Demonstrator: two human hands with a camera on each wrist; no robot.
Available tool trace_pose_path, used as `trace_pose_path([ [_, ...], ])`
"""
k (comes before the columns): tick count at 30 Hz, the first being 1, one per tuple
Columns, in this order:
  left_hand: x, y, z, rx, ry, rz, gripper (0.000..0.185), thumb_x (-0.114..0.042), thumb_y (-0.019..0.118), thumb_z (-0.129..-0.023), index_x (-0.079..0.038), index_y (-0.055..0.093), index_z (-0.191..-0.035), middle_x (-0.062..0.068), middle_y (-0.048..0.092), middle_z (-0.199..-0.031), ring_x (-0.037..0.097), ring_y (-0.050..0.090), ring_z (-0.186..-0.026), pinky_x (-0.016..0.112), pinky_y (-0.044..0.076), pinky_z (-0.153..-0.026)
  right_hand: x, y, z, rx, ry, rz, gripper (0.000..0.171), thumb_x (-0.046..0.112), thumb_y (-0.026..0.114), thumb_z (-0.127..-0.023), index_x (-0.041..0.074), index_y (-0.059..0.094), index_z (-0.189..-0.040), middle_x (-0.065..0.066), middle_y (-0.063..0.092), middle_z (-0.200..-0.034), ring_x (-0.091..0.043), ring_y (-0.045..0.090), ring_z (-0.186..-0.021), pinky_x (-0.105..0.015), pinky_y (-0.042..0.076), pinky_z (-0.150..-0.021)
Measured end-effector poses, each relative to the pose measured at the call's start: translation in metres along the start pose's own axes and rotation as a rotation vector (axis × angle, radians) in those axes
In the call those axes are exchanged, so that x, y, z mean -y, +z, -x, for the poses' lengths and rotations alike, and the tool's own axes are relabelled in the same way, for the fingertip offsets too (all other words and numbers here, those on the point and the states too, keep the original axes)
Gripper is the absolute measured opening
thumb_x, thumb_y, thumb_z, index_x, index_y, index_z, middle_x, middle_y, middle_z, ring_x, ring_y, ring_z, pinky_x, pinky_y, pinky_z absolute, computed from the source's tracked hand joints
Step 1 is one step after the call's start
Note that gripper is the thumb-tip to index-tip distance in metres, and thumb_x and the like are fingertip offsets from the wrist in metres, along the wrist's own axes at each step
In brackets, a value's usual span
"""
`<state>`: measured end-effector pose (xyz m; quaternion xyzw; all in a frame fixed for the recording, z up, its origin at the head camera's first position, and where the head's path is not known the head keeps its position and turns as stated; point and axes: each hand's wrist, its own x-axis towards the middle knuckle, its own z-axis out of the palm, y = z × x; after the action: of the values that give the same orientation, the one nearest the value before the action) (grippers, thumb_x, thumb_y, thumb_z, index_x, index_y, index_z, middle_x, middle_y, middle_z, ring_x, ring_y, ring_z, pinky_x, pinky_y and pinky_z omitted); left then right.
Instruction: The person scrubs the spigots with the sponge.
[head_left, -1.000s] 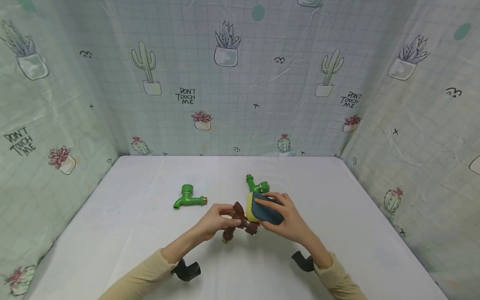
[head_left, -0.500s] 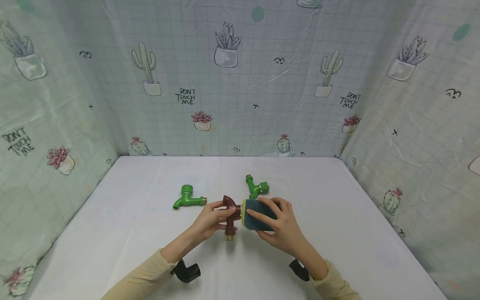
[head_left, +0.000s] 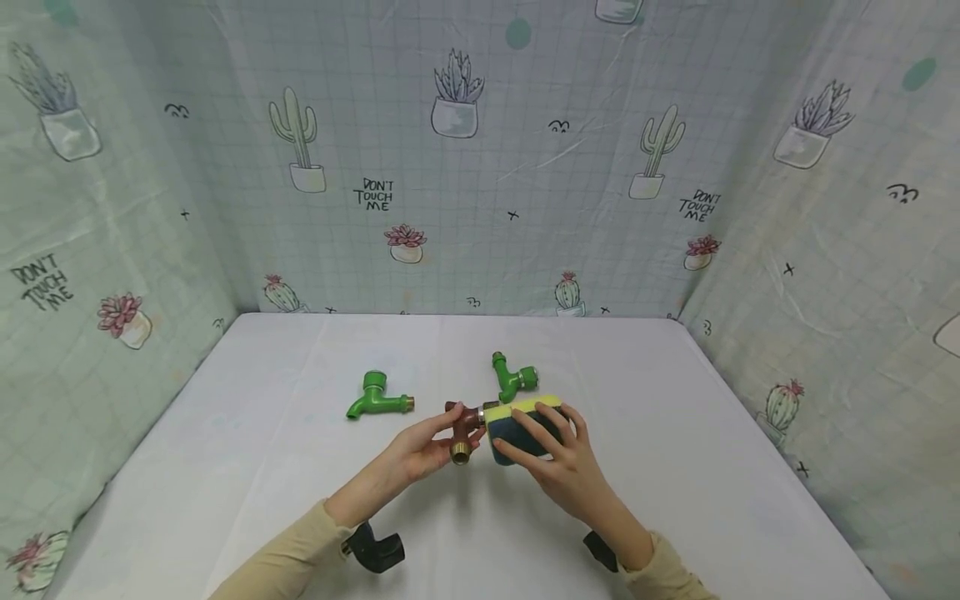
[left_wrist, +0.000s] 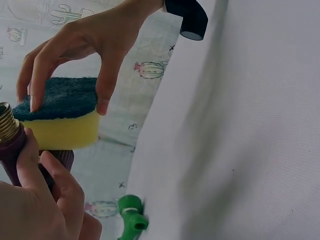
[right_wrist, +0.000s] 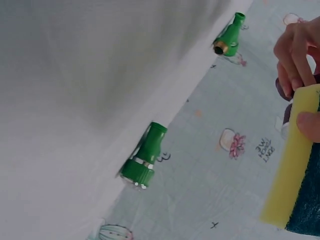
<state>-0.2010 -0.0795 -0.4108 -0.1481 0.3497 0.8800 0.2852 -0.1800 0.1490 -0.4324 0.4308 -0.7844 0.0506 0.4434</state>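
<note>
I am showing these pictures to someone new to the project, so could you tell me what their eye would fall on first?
Most striking are the two hands meeting above the middle of the white table: the left hand grips a brown tap, while the right hand holds a yellow and blue sponge against it. Behind them two bright green taps lie on the cloth, one to the left and one just beyond the sponge.

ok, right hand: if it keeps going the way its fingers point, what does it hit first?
Likely the brown faucet in the left hand; the right hand with its sponge points left at it. Depth unclear.
</note>
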Motion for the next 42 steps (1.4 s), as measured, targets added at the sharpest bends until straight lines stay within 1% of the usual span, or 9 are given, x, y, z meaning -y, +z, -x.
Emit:
trace_pose_path([
  [3,-0.001,0.001,0.0,0.005,-0.019,0.041,0.041,-0.015,0.059,-0.086,0.0,0.036,-0.117,0.018,0.041,-0.112,0.021,0.063,-0.081,0.03,0.054,-0.075,-0.001,0.002,0.003,-0.034,0.0,-0.019,0.058,0.01,0.077,-0.066,0.029,0.057,-0.117,-0.012,0.05,-0.126,-0.036,0.041,-0.113,-0.056,0.027,-0.091],
  [7,-0.002,0.001,0.002,0.035,-0.05,0.029,0.032,-0.015,0.054,-0.089,-0.001,0.038,-0.112,0.016,0.042,-0.109,0.015,0.062,-0.078,0.025,0.054,-0.073,-0.004,0.004,0.005,-0.096,0.037,-0.07,0.027,0.023,0.045,-0.092,0.029,0.059,-0.114,-0.015,0.049,-0.124,-0.039,0.04,-0.112,-0.057,0.029,-0.09],
  [9,-0.002,0.001,0.003,0.055,-0.07,0.0,0.029,-0.015,0.052,-0.09,-0.003,0.039,-0.112,0.015,0.044,-0.107,0.014,0.061,-0.077,0.024,0.054,-0.072,-0.005,0.005,0.006,-0.114,0.077,-0.124,0.028,0.03,0.04,-0.092,0.027,0.06,-0.113,-0.017,0.049,-0.123,-0.039,0.039,-0.111,-0.054,0.033,-0.09],
  [16,0.0,-0.005,0.003,0.15,-0.138,-0.141,0.031,-0.019,0.047,-0.092,-0.007,0.037,-0.12,0.012,0.058,-0.099,0.009,0.061,-0.08,0.023,0.053,-0.073,-0.008,0.001,0.003,-0.062,0.266,-0.428,0.038,0.042,0.051,-0.085,0.021,0.056,-0.117,-0.014,0.043,-0.128,-0.027,0.033,-0.121,-0.035,0.041,-0.093],
  [22,0.003,-0.011,0.001,0.271,-0.104,-0.352,0.05,-0.022,0.037,-0.096,0.006,0.023,-0.135,0.005,0.059,-0.097,0.005,0.06,-0.082,0.021,0.053,-0.073,-0.01,-0.008,-0.002,0.022,0.396,-0.58,0.051,0.023,0.071,-0.074,0.02,0.052,-0.122,-0.01,0.04,-0.132,-0.02,0.033,-0.122,-0.045,0.046,-0.087],
  [26,0.007,-0.013,0.001,0.225,-0.019,-0.483,0.05,-0.022,0.041,-0.095,0.01,0.03,-0.132,0.004,0.06,-0.097,0.007,0.061,-0.084,0.029,0.054,-0.076,-0.012,-0.012,-0.007,0.069,0.46,-0.626,0.06,0.01,0.073,-0.067,0.019,0.052,-0.123,-0.009,0.041,-0.131,-0.021,0.035,-0.122,-0.049,0.048,-0.084],
  [34,0.014,-0.008,0.003,0.091,0.127,-0.611,0.047,-0.022,0.05,-0.091,0.01,0.042,-0.125,0.018,0.059,-0.111,0.017,0.064,-0.088,0.045,0.051,-0.08,-0.015,-0.017,-0.023,0.132,0.442,-0.635,0.056,0.014,0.072,-0.071,0.023,0.053,-0.123,-0.008,0.043,-0.129,-0.022,0.036,-0.116,-0.049,0.046,-0.083],
  [38,0.013,-0.007,0.004,0.071,0.143,-0.592,0.048,-0.022,0.05,-0.091,0.009,0.042,-0.126,0.02,0.058,-0.113,0.018,0.064,-0.089,0.046,0.051,-0.079,-0.012,-0.021,-0.028,0.147,0.413,-0.6,0.057,0.016,0.072,-0.071,0.025,0.052,-0.124,-0.007,0.041,-0.131,-0.021,0.034,-0.113,-0.047,0.047,-0.08],
  [42,0.009,-0.009,0.003,0.103,0.104,-0.548,0.049,-0.021,0.047,-0.093,0.01,0.037,-0.129,0.012,0.06,-0.104,0.015,0.063,-0.087,0.047,0.05,-0.082,-0.008,-0.022,-0.029,0.141,0.375,-0.566,0.059,0.017,0.073,-0.07,0.026,0.052,-0.124,-0.007,0.041,-0.132,-0.021,0.033,-0.114,-0.045,0.049,-0.079],
])
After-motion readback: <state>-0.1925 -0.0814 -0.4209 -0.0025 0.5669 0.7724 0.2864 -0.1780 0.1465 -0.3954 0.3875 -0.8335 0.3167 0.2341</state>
